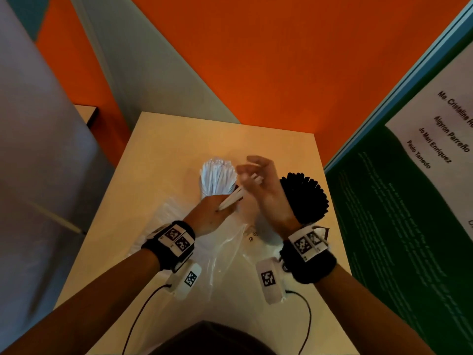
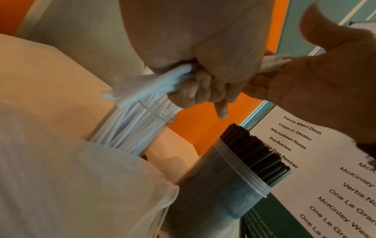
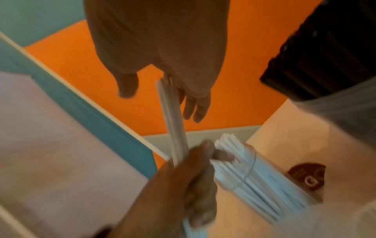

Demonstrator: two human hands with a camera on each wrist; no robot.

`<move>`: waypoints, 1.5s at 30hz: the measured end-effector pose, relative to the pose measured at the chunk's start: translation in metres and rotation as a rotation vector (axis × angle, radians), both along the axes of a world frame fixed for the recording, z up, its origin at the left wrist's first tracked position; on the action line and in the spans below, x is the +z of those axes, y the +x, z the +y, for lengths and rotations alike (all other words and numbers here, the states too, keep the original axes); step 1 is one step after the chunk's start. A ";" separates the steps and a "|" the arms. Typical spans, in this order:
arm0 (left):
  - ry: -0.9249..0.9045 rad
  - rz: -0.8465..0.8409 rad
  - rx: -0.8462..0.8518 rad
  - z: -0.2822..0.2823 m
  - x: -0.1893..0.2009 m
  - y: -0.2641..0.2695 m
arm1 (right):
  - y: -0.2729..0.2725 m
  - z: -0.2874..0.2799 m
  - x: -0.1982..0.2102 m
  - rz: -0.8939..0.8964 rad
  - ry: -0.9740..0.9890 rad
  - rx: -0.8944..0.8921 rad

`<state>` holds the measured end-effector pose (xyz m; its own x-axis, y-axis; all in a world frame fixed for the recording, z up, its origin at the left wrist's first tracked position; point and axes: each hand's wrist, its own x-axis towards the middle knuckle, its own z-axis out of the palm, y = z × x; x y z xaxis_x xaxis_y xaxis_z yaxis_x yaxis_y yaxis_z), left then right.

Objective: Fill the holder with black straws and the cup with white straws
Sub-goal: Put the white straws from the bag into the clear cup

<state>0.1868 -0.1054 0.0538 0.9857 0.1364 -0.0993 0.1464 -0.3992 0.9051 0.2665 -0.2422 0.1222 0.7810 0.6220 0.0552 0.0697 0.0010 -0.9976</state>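
My left hand (image 1: 210, 216) grips a small bundle of white straws (image 1: 234, 198) and holds it slanted over the table. My right hand (image 1: 263, 185) is open, its palm against the bundle's upper ends (image 3: 164, 83) and its fingers (image 3: 195, 109) relaxed. Just behind the left hand stands the clear cup (image 2: 160, 115), packed with white straws (image 1: 217, 172). The round holder (image 2: 213, 185) stands to the right behind my right wrist, with black straws (image 1: 304, 196) fanning out of it.
A crumpled clear plastic bag (image 1: 225, 254) lies on the beige table (image 1: 158, 155) under my wrists, with more white wrapping (image 1: 163, 213) at the left. An orange wall rises behind the table. A green poster board (image 1: 399, 226) stands close on the right.
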 end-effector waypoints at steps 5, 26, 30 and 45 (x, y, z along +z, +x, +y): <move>-0.037 -0.052 0.068 0.006 0.004 0.009 | 0.001 0.024 -0.001 0.032 0.126 0.088; 0.726 -0.053 -0.040 0.058 -0.028 -0.013 | 0.057 0.044 -0.027 -0.377 -0.299 -0.107; 0.712 -0.026 -0.044 0.059 -0.027 -0.011 | 0.038 0.024 -0.025 -0.560 -0.225 -0.165; 0.677 0.091 -0.074 0.066 -0.030 -0.005 | -0.053 0.031 -0.180 -0.433 -1.145 0.787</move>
